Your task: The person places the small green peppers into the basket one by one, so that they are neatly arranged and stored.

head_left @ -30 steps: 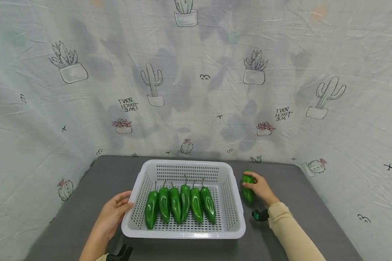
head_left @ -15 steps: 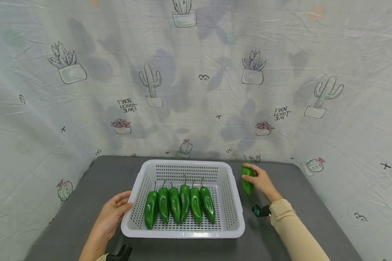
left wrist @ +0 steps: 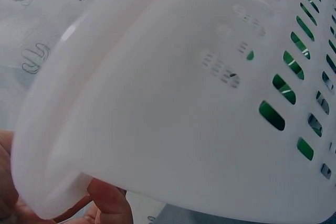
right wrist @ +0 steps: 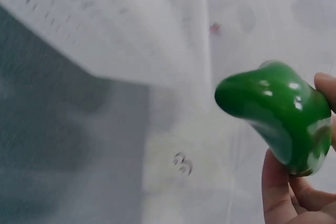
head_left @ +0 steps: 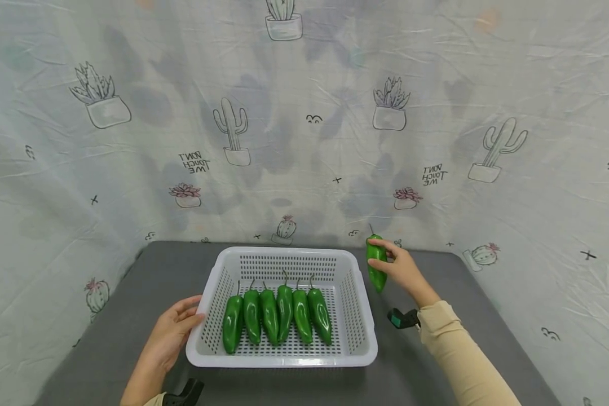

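My right hand pinches a green chili pepper between thumb and fingers, stem up, just outside the far right corner of a white plastic basket. In the right wrist view the glossy pepper points its tip toward the camera. Several more green peppers lie side by side in the basket, stems facing away. At the basket's left rim, my left hand holds the edge. Its fingertips show under the rim in the left wrist view, the rest mostly hidden.
The basket stands on a dark grey table. A pale curtain printed with cacti hangs behind and along both sides. Each wrist wears a small black device, one of them by the right sleeve.
My right hand has lifted the pepper off the table, up and away from me and slightly left toward the basket. The left hand stays at the rim.
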The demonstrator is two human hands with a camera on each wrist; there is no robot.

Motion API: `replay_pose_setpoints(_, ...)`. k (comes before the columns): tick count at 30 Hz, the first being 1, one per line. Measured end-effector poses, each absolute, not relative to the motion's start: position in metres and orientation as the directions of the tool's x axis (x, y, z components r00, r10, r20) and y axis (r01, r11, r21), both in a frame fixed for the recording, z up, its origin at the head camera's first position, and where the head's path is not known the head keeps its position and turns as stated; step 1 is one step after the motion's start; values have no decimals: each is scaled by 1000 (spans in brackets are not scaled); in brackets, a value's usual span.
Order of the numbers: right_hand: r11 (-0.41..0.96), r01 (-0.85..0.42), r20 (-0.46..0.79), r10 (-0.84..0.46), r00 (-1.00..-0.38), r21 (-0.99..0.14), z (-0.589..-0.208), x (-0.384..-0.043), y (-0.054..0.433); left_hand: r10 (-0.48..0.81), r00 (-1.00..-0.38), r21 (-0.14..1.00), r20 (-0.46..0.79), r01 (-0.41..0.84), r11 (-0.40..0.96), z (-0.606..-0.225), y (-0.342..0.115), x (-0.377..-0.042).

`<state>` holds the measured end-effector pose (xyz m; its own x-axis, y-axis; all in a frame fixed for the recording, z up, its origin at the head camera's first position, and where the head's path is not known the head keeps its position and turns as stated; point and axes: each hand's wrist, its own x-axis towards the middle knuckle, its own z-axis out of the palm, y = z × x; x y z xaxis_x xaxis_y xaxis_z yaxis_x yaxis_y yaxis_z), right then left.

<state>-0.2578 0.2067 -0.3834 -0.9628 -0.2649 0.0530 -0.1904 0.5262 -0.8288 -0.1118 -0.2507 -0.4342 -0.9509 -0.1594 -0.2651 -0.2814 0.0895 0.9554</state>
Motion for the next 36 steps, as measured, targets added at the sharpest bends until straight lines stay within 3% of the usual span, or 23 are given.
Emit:
replay_pose_setpoints(6,520,-245,67,-338,-939,-818,-369,-251,183,-155,-948,951,-278,-295,96,-434,-250,-112)
replay_pose_setpoints(18,558,-202,-20,-365,-931,-805,-375,-235,123,-163,-948,953,-273,-290,91,-433,-250,-110)
replay_pose_setpoints(27,662,-191,-92,-367,-926,-725,-394,-226,105,-169,-950,953,-262,-282,111,-435,-249,-112)
replay_pose_setpoints(36,754,-261,-94,-393,-915,-603,-403,-220,96,-173,-948,951,-269,-289,107,-437,-250,-113)
